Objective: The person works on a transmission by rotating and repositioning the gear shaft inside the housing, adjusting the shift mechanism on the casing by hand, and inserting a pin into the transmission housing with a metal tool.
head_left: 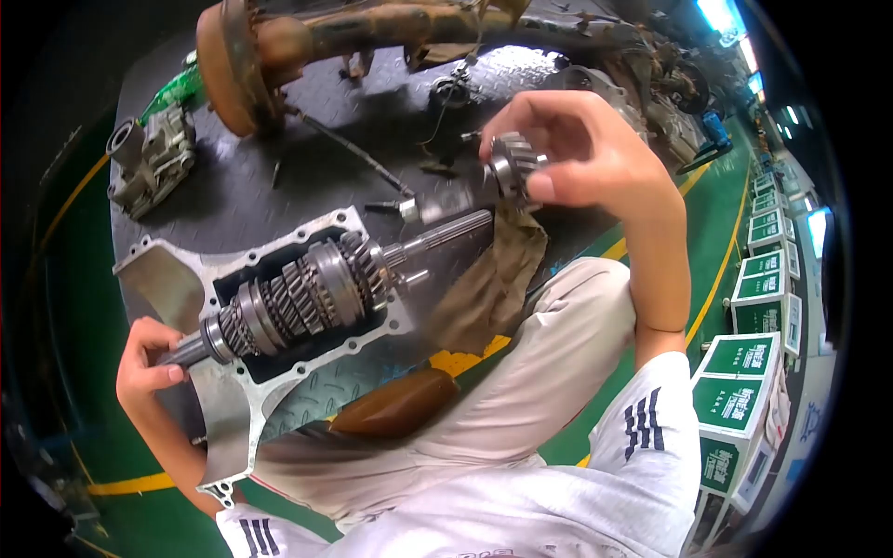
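Note:
In the head view, a gearbox housing half (349, 346) lies open with a gear shaft assembly (307, 296) across it, several gears stacked along the shaft. My left hand (149, 365) is closed around the smooth left end of that shaft. Its splined right end (451, 234) sticks out past the housing. Up and to the right, my right hand (581, 149) grips a loose helical gear (512, 166) between thumb and fingers, held apart from the shaft. Below this gear hangs or lies a brown cloth (493, 279); which of these I cannot tell.
A rusty axle with a brake drum (228, 70) spans the back of the dark bench (307, 167). A metal casting (153, 158) stands at the left. A brown rounded object (395, 405) is beside my leg. Green-and-white boxes (739, 381) line the right side.

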Motion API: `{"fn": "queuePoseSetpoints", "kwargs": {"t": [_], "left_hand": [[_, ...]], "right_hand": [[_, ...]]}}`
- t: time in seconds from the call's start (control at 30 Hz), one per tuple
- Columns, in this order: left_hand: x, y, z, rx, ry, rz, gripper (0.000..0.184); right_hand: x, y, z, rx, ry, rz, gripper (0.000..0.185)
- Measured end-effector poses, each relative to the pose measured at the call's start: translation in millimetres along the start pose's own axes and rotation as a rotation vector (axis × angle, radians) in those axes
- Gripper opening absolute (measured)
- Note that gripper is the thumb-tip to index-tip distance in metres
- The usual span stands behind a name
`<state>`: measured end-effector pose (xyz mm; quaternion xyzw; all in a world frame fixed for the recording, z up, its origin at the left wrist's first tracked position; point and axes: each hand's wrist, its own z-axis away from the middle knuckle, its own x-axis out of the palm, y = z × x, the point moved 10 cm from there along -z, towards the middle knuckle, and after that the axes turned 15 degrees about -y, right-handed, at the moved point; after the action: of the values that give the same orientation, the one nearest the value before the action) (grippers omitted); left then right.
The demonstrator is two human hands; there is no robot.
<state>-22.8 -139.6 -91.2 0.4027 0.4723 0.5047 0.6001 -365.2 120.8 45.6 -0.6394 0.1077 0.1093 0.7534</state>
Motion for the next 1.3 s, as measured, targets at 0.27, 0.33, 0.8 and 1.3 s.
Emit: {"fn": "queuePoseSetpoints", "kwargs": {"t": [0.27,0.33,0.8,1.3], "left_hand": [[1,0,0,0.026,-0.009,0.006,0.045],[1,0,0,0.033,-0.01,0.002,0.045],[0,3,-1,0.077,0.006,0.017,0.042],[0,2,1,0.058,0.002,-0.023,0.045]], "right_hand": [[34,5,-6,0.008,-0.064,-0.066,0.046],[31,6,-8,-0.006,-0.064,-0.081,0.045],[-215,137,-26,0.652,0.545,0.667,0.061],[-243,193,-85,0.728,0.4,1.093,0.062]]}}
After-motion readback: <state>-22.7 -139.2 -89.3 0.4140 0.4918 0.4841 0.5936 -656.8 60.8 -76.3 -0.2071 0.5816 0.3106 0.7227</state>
